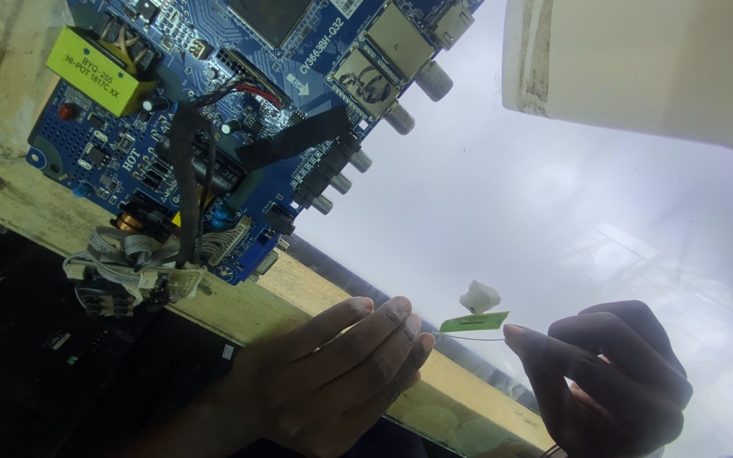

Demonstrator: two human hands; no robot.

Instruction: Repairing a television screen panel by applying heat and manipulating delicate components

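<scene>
L hand (pixel 332 373) sits low centre, fingers (pixel 396 326) bunched together & pinched shut on one end of a thin wire (pixel 472 337). R hand (pixel 612 377) is low right, fingers (pixel 523 337) curled in, tips closed on the wire's other end. Wire runs about level between the two hands, just above the glossy white table (pixel 511 212).

On the wire, between the hands, a small green tag (pixel 474 322) w/ a dark slot. Just above the tag a small white plug (pixel 479 296); can't tell if it's joined to the wire or lying on the table.

Upper left, well apart from the hands: blue circuit board (pixel 214 127) lying tilted, w/ a yellow-topped transformer (pixel 99 69) at its left, metal round sockets (pixel 383 102) along the right edge, black tape strip (pixel 290 140) across the middle. Bundle of grey & black cables (pixel 142 263) hangs off its lower corner. Board rests partly on a wooden strip (pixel 299 297) running diagonally under the L hand. White box-like thing (pixel 638 59) top right, cut off by the frame.
</scene>
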